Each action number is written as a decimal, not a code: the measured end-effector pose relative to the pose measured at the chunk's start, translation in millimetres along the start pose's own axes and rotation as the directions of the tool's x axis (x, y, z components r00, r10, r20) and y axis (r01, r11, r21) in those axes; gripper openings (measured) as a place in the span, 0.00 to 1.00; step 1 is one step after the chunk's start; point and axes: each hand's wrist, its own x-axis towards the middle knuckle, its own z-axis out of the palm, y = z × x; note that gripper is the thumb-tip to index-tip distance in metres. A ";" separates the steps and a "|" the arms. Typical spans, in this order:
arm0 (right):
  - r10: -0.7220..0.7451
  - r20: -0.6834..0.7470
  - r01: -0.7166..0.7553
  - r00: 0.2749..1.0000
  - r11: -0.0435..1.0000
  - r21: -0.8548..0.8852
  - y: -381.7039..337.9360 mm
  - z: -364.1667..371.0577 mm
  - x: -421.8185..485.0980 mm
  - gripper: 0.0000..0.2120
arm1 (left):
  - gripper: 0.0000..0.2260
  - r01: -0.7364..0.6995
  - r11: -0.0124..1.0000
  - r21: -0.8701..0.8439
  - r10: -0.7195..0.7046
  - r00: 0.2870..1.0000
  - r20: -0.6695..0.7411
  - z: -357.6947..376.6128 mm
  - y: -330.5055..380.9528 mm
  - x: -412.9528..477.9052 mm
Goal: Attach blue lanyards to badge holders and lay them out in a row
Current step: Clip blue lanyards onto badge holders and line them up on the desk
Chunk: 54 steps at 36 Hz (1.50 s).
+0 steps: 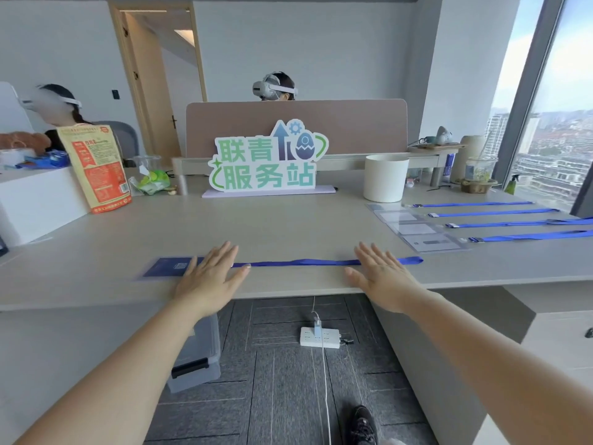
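Blue lanyard (298, 262) sits under both flat palms: left grip (211, 274) open, fingers straight, at the clip end beside the dark badge holder (167, 267); right grip (382, 277) open too, near the loop end. I'd press lightly, smooth outward, hold the strap parallel to the surface (288, 226) edge. Four finished sets (417, 229) lie in a row to the right.

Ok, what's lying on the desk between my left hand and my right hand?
A straight stretch of the blue lanyard runs along the desk from the left hand to the right hand; nothing else there, in the head view.
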 end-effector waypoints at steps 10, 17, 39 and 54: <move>0.011 0.075 -0.006 0.997 0.998 -0.060 -15.7 7.8 3.2 0.38 | 0.32 0.146 0.986 0.083 -0.147 0.989 0.007 -3.5 -21.7 -17.9; 0.107 0.022 -0.105 0.994 0.992 -0.076 62.4 -9.2 -34.2 0.37 | 0.28 0.006 1.000 0.029 -0.006 1.000 -0.021 9.1 48.1 -23.4; 0.373 0.058 -0.368 0.926 0.926 -0.088 343.8 -60.9 -89.4 0.26 | 0.34 -0.178 0.983 0.054 0.182 0.980 -0.085 71.4 295.4 -10.8; 0.337 0.077 -0.331 0.938 0.940 -0.076 449.6 -86.2 -107.2 0.26 | 0.26 -0.077 0.993 0.091 0.082 0.996 -0.045 91.3 416.8 -6.2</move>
